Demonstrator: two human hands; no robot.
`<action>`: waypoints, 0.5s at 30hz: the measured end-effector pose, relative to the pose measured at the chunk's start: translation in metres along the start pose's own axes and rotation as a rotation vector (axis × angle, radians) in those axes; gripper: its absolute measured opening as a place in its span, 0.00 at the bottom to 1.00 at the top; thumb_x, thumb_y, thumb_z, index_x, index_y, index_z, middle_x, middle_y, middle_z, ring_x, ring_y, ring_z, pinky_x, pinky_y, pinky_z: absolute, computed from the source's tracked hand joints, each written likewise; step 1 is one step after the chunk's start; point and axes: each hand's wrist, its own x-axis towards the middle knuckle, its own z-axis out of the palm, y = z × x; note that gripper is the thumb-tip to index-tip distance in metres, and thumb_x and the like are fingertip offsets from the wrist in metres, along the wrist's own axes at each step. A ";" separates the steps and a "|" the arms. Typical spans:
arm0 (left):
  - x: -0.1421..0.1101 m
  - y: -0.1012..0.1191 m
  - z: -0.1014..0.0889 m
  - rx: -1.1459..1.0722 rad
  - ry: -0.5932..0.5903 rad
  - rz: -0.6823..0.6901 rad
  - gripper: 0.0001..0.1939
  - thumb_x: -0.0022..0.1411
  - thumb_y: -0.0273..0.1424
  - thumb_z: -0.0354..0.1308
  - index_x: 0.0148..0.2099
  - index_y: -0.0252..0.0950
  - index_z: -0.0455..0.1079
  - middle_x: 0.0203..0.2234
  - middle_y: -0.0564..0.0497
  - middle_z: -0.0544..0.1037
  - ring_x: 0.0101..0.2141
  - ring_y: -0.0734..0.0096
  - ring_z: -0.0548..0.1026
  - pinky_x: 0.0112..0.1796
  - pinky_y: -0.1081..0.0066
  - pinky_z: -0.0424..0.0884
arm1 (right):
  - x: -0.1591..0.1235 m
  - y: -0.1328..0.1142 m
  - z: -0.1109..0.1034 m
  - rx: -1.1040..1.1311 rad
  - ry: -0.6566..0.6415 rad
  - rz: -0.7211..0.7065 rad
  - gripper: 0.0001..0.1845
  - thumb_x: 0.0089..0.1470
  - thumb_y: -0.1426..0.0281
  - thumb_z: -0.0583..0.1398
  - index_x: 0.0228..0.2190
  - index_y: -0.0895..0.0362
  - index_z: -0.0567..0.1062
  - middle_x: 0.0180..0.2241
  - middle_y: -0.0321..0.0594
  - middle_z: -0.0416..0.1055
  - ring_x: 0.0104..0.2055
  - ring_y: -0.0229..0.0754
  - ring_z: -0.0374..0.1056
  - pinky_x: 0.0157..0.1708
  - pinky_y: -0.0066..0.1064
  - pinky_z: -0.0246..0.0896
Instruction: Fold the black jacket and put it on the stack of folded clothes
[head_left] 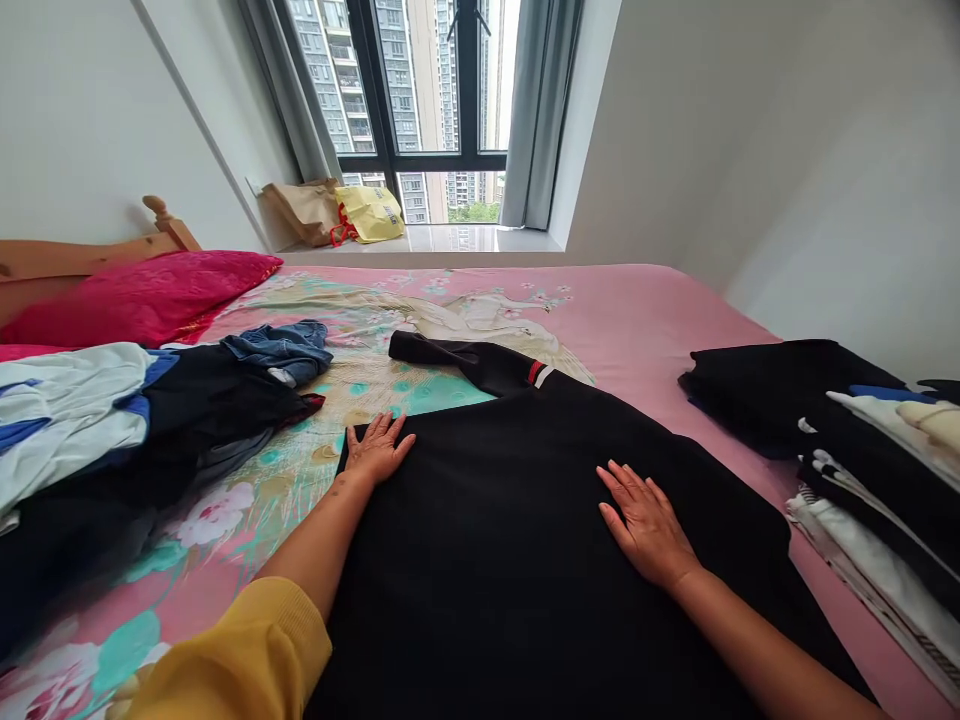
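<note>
A black long-sleeved garment (510, 560) lies spread on the bed in front of me, its lower part running out of the picture. One sleeve (450, 352) stretches away at the far side, with a small red and white stripe near the shoulder. My left hand (377, 447) lies flat at the garment's left edge, fingers spread. On the right part of the cloth rests my right hand (646, 522), also flat with fingers apart. Neither hand grips anything.
Left of me lies a loose heap of clothes (217, 400), white, dark and denim. Folded clothes (877, 480) are stacked at the right. A red pillow (142, 295) sits by the wooden headboard (82, 258). Paper bag (304, 210) and yellow bag (371, 212) stand on the windowsill.
</note>
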 end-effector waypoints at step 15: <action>-0.174 0.141 -0.013 -0.128 -0.047 0.363 0.32 0.62 0.52 0.43 0.65 0.50 0.51 0.65 0.50 0.50 0.65 0.54 0.45 0.58 0.41 0.30 | 0.004 -0.008 -0.011 0.062 -0.094 0.107 0.28 0.62 0.58 0.45 0.61 0.53 0.57 0.64 0.38 0.47 0.65 0.45 0.41 0.63 0.45 0.32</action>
